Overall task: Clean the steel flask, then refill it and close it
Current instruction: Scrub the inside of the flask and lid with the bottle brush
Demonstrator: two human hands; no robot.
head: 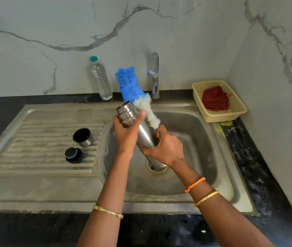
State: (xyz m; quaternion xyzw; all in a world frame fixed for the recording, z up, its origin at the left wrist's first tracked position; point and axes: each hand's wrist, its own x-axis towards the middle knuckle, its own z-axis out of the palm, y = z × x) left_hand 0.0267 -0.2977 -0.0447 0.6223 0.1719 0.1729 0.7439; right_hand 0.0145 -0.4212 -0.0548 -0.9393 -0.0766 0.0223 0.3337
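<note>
1. The cylindrical steel flask [142, 132] is held tilted over the basin of the steel sink [186, 122], open mouth up and to the left, base just over the drain.
2. Our left hand [125, 134] is wrapped round its threaded neck; our right hand [164, 148] curls round the lower body and also seems to pinch the handle of the long blue-and-white bristle bottle brush [134, 91], which lies outside the flask, bristles just beside the mouth.
3. We judge cleaning is under way: the flask is open, the brush out, while refilling and closing remain.
4. The steel cup lid with black lining [83, 137] and the round black stopper [73, 155] stand on the ribbed drainboard [34, 139] to the left.
5. The sink is set in a dark speckled counter [248, 148] against white marble-veined walls [52, 32].
6. At the far edge stand a clear plastic water bottle with a teal cap [101, 81] and a chrome tap [155, 75].
7. Far right, a cream plastic basket [237, 107] holds a folded maroon cloth [215, 98].
</note>
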